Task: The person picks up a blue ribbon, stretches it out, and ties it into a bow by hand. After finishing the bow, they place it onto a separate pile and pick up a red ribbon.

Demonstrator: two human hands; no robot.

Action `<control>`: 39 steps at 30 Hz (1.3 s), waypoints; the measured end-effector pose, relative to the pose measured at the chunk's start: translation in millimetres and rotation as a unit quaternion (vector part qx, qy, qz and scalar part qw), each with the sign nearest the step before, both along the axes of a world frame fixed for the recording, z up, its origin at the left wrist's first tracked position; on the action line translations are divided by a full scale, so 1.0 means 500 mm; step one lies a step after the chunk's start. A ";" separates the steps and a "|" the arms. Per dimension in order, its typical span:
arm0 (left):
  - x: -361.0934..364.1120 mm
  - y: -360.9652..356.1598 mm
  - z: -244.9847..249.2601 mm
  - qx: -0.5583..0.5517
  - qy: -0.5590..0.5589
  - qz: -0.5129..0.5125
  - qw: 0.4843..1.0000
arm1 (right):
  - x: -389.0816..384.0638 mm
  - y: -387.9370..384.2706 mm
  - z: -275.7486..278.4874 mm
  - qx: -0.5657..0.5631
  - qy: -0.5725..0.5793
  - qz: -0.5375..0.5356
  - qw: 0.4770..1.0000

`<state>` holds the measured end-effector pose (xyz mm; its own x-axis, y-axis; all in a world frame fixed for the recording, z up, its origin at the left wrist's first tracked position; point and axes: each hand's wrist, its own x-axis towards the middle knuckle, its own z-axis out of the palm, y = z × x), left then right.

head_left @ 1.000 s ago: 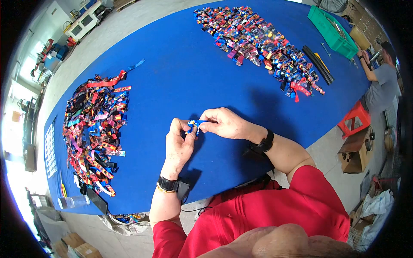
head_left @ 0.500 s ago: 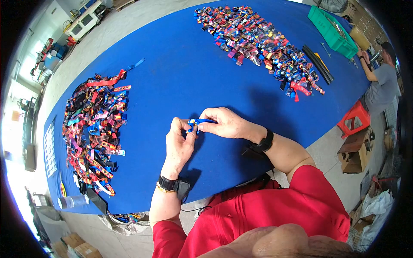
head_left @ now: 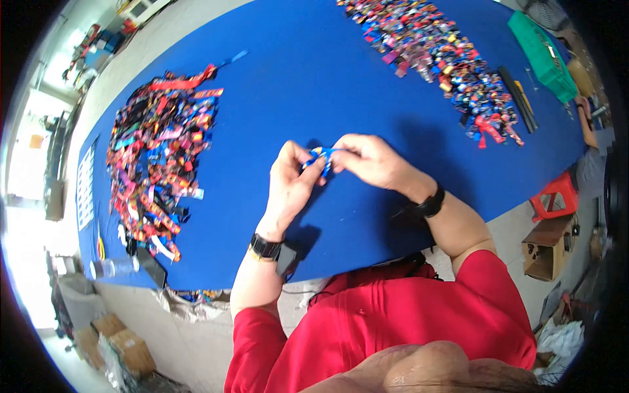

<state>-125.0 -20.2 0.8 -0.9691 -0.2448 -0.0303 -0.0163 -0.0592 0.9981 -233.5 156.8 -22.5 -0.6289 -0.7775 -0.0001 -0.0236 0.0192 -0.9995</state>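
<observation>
Both of my hands are over the middle of the blue table, working on one short blue ribbon (head_left: pixel 322 156) with some yellow and white on it. My left hand (head_left: pixel 289 183) pinches its bunched or looped part between thumb and fingers. My right hand (head_left: pixel 377 164) has thumb and forefinger closed on the end to the right. Motion blur and the fingers hide how the ribbon is folded. To the left lies a pile of loose printed ribbon strips (head_left: pixel 164 141). At the upper right is a wide band of many small bunched ribbon pieces (head_left: pixel 452 62).
A green crate (head_left: pixel 538 56) and dark strips (head_left: pixel 517 98) lie at the table's right end, near another person's arm (head_left: pixel 585 121). A clear bottle (head_left: pixel 114 267) and a dark flat object (head_left: pixel 152 268) sit at the left front edge. A red stool (head_left: pixel 555 196) stands on the floor.
The whole view has shifted, so the table and piles appear higher and farther right. My right hand has drawn slightly away from the left, with the ribbon still between them.
</observation>
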 end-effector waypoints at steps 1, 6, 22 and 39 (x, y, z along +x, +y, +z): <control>0.001 -0.003 -0.001 0.004 0.004 0.000 1.000 | 0.002 0.000 0.009 0.004 -0.001 0.005 1.000; -0.001 -0.007 -0.007 0.031 0.019 -0.011 0.999 | 0.007 0.006 0.059 0.083 0.046 0.011 0.995; -0.002 -0.011 -0.015 0.048 0.030 -0.035 0.998 | 0.002 0.006 0.038 0.037 0.002 0.020 0.999; 0.003 -0.002 -0.012 -0.041 0.076 -0.020 0.996 | 0.004 0.009 0.057 0.086 0.026 0.045 0.995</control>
